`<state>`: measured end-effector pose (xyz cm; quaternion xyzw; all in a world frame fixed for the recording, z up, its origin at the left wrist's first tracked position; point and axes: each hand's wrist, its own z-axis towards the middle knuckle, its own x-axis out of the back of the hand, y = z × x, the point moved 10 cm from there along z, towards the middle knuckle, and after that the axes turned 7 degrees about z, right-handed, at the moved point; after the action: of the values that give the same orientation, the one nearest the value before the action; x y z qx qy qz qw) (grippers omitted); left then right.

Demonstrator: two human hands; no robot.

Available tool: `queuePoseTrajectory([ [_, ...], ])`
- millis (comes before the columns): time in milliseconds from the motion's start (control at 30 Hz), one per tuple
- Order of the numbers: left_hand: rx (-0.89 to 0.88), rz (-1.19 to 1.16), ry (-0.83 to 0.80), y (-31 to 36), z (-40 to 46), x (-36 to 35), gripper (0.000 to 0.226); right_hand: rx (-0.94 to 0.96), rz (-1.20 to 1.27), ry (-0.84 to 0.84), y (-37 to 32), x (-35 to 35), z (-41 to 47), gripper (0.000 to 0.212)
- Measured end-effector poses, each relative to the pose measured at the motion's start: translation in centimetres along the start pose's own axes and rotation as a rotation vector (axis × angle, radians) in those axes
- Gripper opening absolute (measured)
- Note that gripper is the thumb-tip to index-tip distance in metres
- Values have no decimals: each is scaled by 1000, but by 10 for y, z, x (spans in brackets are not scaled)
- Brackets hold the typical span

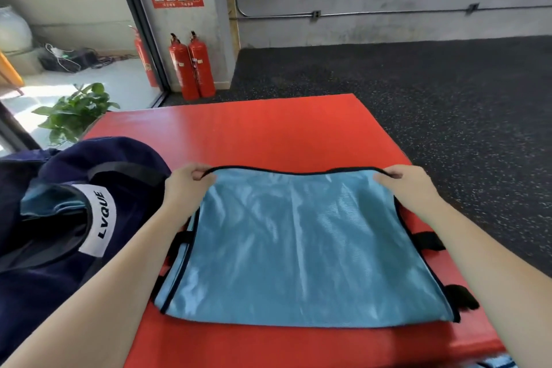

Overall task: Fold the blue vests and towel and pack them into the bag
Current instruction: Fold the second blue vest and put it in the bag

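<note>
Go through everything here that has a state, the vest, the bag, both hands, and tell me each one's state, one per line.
Blue vest: flat on the red mat, far edge lifted.
Navy bag: open, blue fabric inside.
Left hand: pinches the vest's far left corner.
Right hand: pinches the vest's far right corner.

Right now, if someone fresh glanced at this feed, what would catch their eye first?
Probably the light blue vest spread on the bright red mat at centre, with the left hand and right hand each pinching a far corner of its black-trimmed edge. Next, the open navy bag beside it on the left, and two red fire extinguishers against the far wall.
</note>
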<state>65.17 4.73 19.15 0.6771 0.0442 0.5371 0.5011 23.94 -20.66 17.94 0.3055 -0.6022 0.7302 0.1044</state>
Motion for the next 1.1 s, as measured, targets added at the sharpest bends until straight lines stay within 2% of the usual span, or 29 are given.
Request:
queuePoseTrajectory([
  [133,-56,120,25,1,-1,-10,12,18,-34,15,-2,-3,1,11],
  [267,-34,14,81,-1,6,1,13,35,-47,88,-6,3,0,6],
  [367,-47,-4,57,-1,4,1,22,65,-126,88,-4,-6,-4,19],
  [467,-145,154,-44,10,-4,-13,38,122,-224,82,-12,-12,-11,43],
  [533,-227,254,-43,18,-14,-16,44,174,-265,85,-26,-15,-24,44],
  [633,-329,357,-11,33,-41,-17,46,263,-310,9,-50,-33,-59,40],
  [767,-417,274,-160,50,-106,-40,44,329,-302,-171,-73,-71,-119,49],
  [900,-521,312,-264,59,-174,-59,45,357,-394,-255,-78,-102,-170,83],
  [1000,-485,469,-322,30,-191,-63,60,325,-490,-308,-59,-105,-190,85],
  [1100,-454,694,-249,-15,-181,-34,103,302,-604,-305,-28,-78,-189,101],
])
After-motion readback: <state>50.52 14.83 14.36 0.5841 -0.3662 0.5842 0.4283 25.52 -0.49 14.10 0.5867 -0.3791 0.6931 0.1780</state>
